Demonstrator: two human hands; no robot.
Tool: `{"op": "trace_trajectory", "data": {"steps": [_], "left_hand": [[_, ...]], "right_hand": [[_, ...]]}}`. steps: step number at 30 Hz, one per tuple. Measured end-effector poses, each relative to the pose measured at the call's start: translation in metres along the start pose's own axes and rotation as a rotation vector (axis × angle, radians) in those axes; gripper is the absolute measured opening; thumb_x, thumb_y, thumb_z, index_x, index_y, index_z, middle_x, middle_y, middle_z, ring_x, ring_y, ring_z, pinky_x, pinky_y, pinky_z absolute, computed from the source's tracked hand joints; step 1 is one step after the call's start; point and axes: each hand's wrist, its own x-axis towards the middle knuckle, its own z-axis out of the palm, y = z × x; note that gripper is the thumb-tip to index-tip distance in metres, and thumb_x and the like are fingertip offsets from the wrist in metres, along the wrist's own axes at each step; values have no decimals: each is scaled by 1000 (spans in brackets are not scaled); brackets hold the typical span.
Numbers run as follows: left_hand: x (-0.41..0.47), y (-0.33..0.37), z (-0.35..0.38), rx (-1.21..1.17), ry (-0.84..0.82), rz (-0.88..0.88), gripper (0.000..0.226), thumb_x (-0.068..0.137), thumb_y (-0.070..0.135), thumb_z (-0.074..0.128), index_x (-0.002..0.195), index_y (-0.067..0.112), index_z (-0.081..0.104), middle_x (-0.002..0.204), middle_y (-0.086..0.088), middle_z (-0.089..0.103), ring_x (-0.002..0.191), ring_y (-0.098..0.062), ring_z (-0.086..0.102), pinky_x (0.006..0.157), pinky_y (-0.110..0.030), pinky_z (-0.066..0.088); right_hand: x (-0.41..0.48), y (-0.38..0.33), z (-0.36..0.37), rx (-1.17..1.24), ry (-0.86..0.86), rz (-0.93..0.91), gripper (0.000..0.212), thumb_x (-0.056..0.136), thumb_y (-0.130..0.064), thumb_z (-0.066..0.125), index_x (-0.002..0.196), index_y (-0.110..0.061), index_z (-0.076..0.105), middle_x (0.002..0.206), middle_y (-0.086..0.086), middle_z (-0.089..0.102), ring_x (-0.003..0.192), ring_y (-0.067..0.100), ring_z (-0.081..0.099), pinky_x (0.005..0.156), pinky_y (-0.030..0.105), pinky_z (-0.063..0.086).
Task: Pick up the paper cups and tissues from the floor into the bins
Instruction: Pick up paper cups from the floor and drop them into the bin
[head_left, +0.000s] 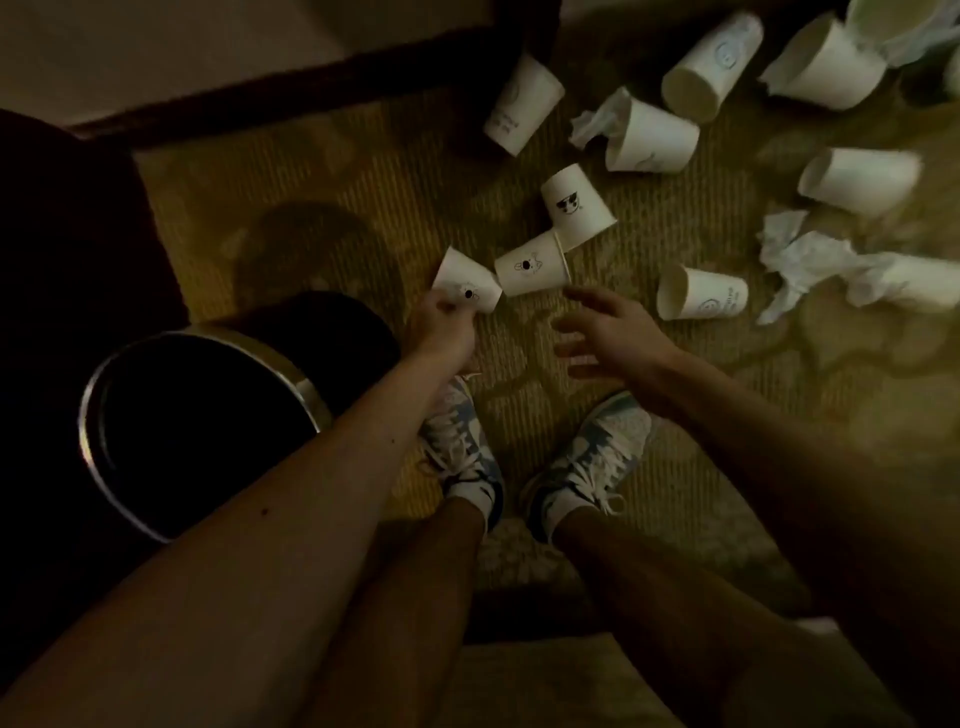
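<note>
1. Head view: the left grip (441, 322) curls its fingers around a cup (467, 283) low over the floor (363, 171), just right of the bin (85, 415).
2. The bin stands at the floor's left edge; its inside is too dark to see into.
3. The right grip (602, 332) is open and holds nothing, its fingers spread above the floor.
4. It is between a rabbit cup (530, 266) and a side cup (701, 293), both lying on their sides.
5. The held cup's end is touching or just beside the rabbit cup, and I cannot tell which.
6. A face cup (576, 208) lies against the rabbit cup's rim.
7. More cups lie tipped toward the floor's far right corner, one (654, 137) with a tissue (597, 117) at its mouth.
8. A crumpled tissue pile (810, 262) lies near the right edge.
9. Two shoes (592, 457) stand below the grips.
</note>
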Motion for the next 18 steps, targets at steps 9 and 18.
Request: {"op": "trace_trajectory", "data": {"steps": [9, 18], "left_hand": [[89, -24, 35, -28, 113, 110, 52, 102, 25, 49, 150, 21, 29, 149, -9, 40, 130, -29, 46, 105, -40, 43], [114, -36, 36, 51, 50, 138, 33, 101, 18, 51, 130, 3, 55, 130, -17, 57, 118, -32, 57, 89, -35, 51]], "right_hand": [[99, 13, 13, -114, 36, -89, 50, 95, -13, 53, 143, -22, 42, 143, 7, 42, 101, 16, 58, 72, 29, 51], [121, 11, 2, -124, 43, -30, 35, 96, -11, 50, 131, -5, 53, 108, 6, 60, 97, 19, 61, 72, 28, 55]]}}
